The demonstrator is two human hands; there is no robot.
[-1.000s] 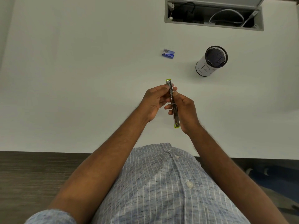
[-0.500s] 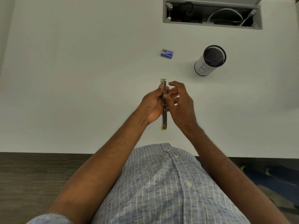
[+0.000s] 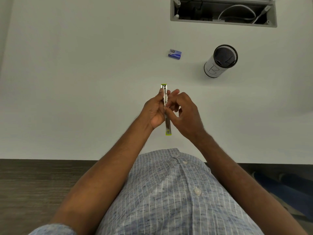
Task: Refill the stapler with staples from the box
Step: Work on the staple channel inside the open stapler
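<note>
Stapler [image 3: 166, 114]: you hold it above the white table [image 3: 84, 65], centre of the frame; long axis runs nearly straight up and down the picture, one green-tipped end towards the top, the other towards your shirt [image 3: 169, 192]; it looks swung open into one long strip, though the hinge is hidden between your hands.

Left hand [image 3: 155, 110]: fingers curled round the upper half of the stapler from the left side of the frame, thumb lying along the metal; clamped on it. Right hand [image 3: 184, 114]: fingertips [image 3: 170, 107] pinched at the stapler's middle from the right; other fingers loosely curled; whether they nip a small part of the stapler or only press on it, you cannot tell at this size; no loose staples visible in either hand.

Box of staples [image 3: 175, 54]: small, blue, flat on the table, upper centre of the frame; well apart from both hands; it lies almost straight on beyond the stapler's upper tip, a little to the right; long side runs roughly across the picture. Whether it is open is unclear.

Judgement: magazine being opened or checked; staples not yet fetched. Your right hand sits slightly nearer the box and carries less of the stapler's weight; reach with it, up the frame, past the tip.

Mesh cup [image 3: 220, 61] stands right of the box, clear of that line.
</note>
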